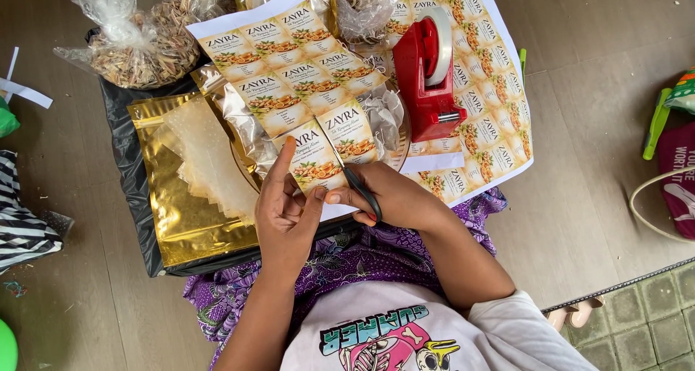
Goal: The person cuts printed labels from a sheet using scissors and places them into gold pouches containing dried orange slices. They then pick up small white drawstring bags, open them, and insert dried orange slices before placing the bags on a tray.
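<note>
- Left hand (286, 212) pinching the near end of a printed label sheet (289, 60), forefinger stretched up along one label, thumb beneath the edge.
- Right hand (387, 197) closed through the black handles of a pair of scissors (358, 186), blades reaching into the sheet between two labels.
- Held sheet: white paper, cream rectangular labels with orange fruit pictures, in two columns, tilted from upper left down toward the hands; about ten labels showing.
- Second label sheet (492, 89) of the same print lying flat to the right, partly under a red tape dispenser (427, 74) carrying one white roll.
- One loose white paper strip (433, 162) just below the dispenser.
- Gold foil pouches (181, 212) stacked flat on the left, with thin translucent sachets (206, 154) fanned on top; number in either pile not countable.
- Clear plastic bag (137, 45) at upper left, knotted, filled with dried tan strands.
- Another clear bag (365, 9) at top centre holding dried slices.
- All resting on a black tray (134, 190) over a purple patterned lap.
- Wooden floor (594, 125) around.
</note>
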